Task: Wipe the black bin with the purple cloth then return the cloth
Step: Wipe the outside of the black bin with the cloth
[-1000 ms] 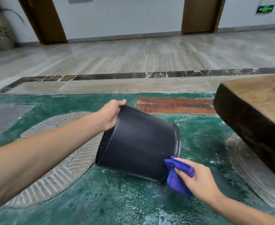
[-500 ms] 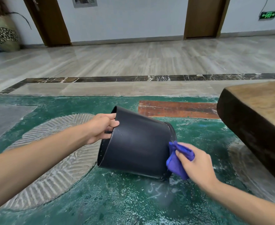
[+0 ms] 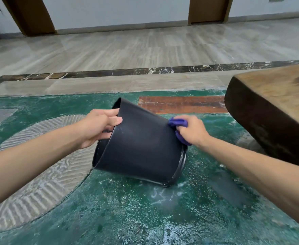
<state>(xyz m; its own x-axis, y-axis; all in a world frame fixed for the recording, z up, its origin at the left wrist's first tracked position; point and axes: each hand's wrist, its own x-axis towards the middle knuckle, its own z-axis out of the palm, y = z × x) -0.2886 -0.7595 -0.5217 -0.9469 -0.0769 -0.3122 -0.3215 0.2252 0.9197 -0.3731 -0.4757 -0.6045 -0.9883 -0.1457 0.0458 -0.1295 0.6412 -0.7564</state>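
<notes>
Black round plastic bin (image 3: 141,149) is lying tipped on the wet green floor (image 3: 145,218), mouth facing left, inside hidden. Left hand (image 3: 99,126) is gripping its rim; right hand (image 3: 192,131) is pressing a bunched purple cloth (image 3: 177,123) against its base.

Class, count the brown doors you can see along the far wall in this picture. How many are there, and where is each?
2. One door stands at the far left of the wall, the other door right of centre. Both are cut off by the top edge; more may lie outside the view.

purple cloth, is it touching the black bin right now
Touching: the head view shows the right hand pressing the purple cloth against the black bin near its base.
</notes>
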